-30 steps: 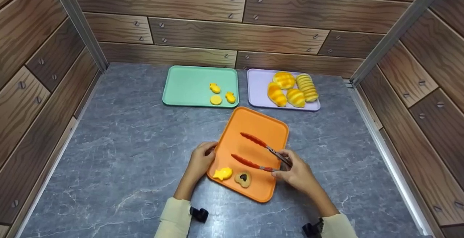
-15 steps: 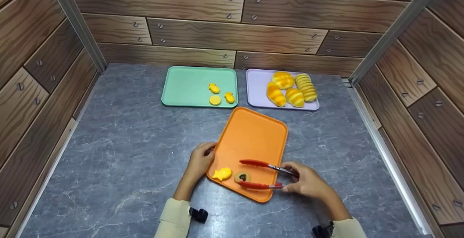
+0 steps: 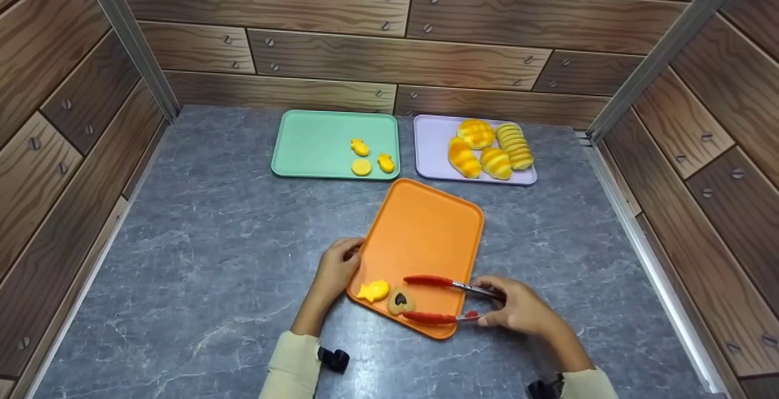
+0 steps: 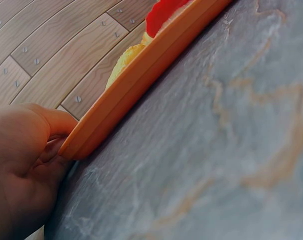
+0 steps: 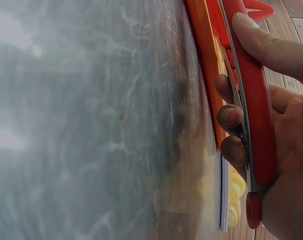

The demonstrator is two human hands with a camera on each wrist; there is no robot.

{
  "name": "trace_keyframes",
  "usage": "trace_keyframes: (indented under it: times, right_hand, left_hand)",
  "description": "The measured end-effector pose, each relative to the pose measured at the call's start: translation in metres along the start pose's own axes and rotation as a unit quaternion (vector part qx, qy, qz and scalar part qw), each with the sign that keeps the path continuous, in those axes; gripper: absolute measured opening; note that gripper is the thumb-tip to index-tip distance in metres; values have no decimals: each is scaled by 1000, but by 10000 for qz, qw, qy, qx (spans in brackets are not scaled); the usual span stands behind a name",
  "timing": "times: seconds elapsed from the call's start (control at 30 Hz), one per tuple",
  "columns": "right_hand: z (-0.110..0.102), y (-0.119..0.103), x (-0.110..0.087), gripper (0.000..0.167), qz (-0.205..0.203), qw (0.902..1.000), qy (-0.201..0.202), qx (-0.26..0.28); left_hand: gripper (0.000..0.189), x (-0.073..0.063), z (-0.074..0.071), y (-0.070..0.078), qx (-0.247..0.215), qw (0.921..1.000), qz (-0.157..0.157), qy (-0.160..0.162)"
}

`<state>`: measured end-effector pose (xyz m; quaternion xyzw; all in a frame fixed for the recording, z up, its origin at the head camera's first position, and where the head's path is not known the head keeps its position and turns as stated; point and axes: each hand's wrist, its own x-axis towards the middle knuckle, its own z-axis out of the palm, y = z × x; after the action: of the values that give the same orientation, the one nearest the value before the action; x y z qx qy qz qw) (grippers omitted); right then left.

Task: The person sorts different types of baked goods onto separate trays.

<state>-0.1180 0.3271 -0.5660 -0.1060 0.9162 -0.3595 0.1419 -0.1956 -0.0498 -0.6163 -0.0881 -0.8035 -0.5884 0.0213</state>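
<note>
My right hand (image 3: 520,308) grips red-tipped tongs (image 3: 435,318) with metal arms, their arms spread apart over the near end of the orange tray (image 3: 420,222). A heart-shaped cookie (image 3: 395,308) with a dark heart centre lies by the tips, the lower tip at its right edge. Left of it, a yellow fish-shaped piece (image 3: 374,291) rests on the tray. My left hand (image 3: 338,271) holds the tray's left edge; in the left wrist view its fingers (image 4: 61,122) are at the rim. The right wrist view shows fingers wrapped round the tongs' red handle (image 5: 256,115).
Behind the orange tray stands a green tray (image 3: 316,143) with two small yellow fish shapes and a round yellow biscuit (image 3: 361,168). Beside it, a lilac tray (image 3: 432,149) bears several bread pieces (image 3: 476,134). Wood-patterned walls (image 3: 341,52) enclose the grey marbled table (image 3: 213,235).
The tongs have swung from the tray's middle down toward its near end, around the cookie. The cookie has shifted slightly left and turned. My left hand has stayed put.
</note>
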Motion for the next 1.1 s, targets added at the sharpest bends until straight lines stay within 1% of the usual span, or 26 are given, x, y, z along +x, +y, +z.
trace_keyframes:
  times: [0.1,0.2,0.37,0.5,0.6,0.73,0.97,1.03,1.1]
  right_hand:
    - [1,-1,-1,60,42,10000,-2,40]
    - [3,-1,0,59,2,10000,49,46]
    - [7,-2,1,58,-147,9997,142,-119]
    - [8,-3,1,57,-244,9994,176,-155]
    - [8,-4,2,57,-250,9995,177,-74]
    - [6,-3,2,58,-159,9996,212,99]
    - [6,0,5,62,-111,9986,431,285]
    - [6,0,6,61,-24,9981,543,280]
    - [8,1,9,60,44,9969,740,264]
  left_hand:
    - [32,0,1,-1,-3,10000,-4,-10]
    - [32,0,1,0,-15,10000,-28,-22]
    - [33,-1,0,1,-32,9999,-88,-75]
    - [33,-1,-1,2,-29,10000,-58,-69]
    - [33,0,-1,1,-23,10000,-42,-54]
    - [33,0,0,0,17,10000,-26,-54]
    - [33,1,-1,0,38,10000,-41,-58]
    - [33,0,-1,0,40,10000,-57,-64]
    - [33,0,-1,1,31,10000,-68,-60]
